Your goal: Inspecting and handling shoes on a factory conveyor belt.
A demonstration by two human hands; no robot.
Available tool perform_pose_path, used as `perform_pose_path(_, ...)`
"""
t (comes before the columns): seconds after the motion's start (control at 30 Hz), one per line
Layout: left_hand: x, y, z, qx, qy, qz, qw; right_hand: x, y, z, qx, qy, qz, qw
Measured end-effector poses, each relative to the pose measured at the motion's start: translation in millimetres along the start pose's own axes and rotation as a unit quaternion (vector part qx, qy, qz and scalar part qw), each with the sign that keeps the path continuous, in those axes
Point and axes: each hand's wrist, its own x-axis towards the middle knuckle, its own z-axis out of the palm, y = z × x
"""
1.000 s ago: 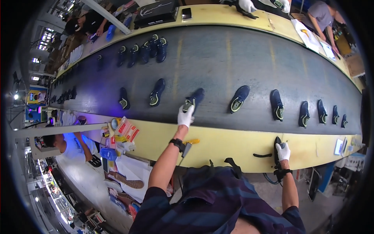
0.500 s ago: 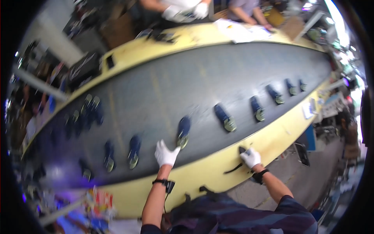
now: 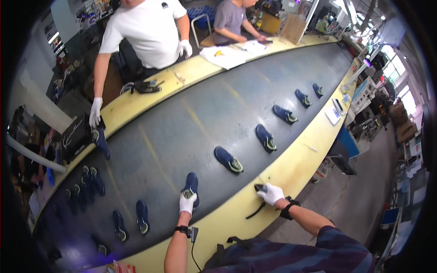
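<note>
On the dark belt in front of me lies a navy shoe [image 3: 191, 181], its toe pointing away. My gloved left hand [image 3: 187, 201] is closed round the heel end, fingers at the pale green collar. Over the yellow near ledge, my gloved right hand [image 3: 271, 194] wraps round a small dark pointed tool [image 3: 260, 187], mostly hidden by the glove. A black strap [image 3: 256, 211] lies just nearer to me. To the right of my shoe is another navy shoe [image 3: 229, 159], and a further navy shoe [image 3: 142, 216] sits to the left.
Several more navy shoes stand along the belt [image 3: 182, 132]. Across it, a co-worker's gloved hand [image 3: 95, 112] holds a navy shoe [image 3: 101, 143] by the far edge. Another person [image 3: 230, 22] works beside white papers [image 3: 223, 57]. Black tools [image 3: 143, 86] lie on the far ledge.
My left hand has gone from open beside the shoe to closed on its heel. My view has shifted. The co-worker now reaches over the belt's far edge with a shoe.
</note>
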Motion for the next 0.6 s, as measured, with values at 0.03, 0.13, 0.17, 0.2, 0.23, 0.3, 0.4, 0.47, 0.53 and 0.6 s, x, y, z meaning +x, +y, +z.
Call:
perform_pose_path(0.03,-3,-26,-16,0.002,-0.017,0.079,0.997,8,1,10,0.021,0.002,-0.043,0.999)
perform_pose_path(0.13,-64,20,16,0.026,-0.064,0.126,0.99,10,9,6,0.023,0.071,-0.05,0.996)
perform_pose_path(0.17,-85,19,19,0.029,-0.063,0.121,0.99,15,12,10,0.021,0.069,-0.041,0.997)
perform_pose_path(0.2,-102,4,16,0.019,-0.074,0.109,0.991,18,6,9,0.014,0.052,-0.035,0.998)
perform_pose_path(0.23,-117,-2,19,-0.001,-0.091,0.082,0.992,29,5,9,0.004,0.052,-0.039,0.998)
perform_pose_path(0.3,-152,4,27,-0.123,-0.176,-0.031,0.976,23,9,13,-0.013,0.027,-0.01,1.0)
perform_pose_path(0.4,-175,-32,27,-0.136,-0.171,-0.113,0.969,22,3,20,-0.015,0.005,-0.013,1.0)
perform_pose_path(0.47,-178,-57,28,-0.103,-0.147,-0.127,0.976,16,1,25,-0.029,0.009,-0.013,0.999)
perform_pose_path(0.53,-178,-69,36,0.063,-0.133,-0.104,0.984,15,7,25,-0.016,0.005,-0.026,1.0)
perform_pose_path(0.6,-180,-89,35,0.041,-0.123,-0.076,0.989,-1,0,29,-0.002,-0.005,-0.05,0.999)
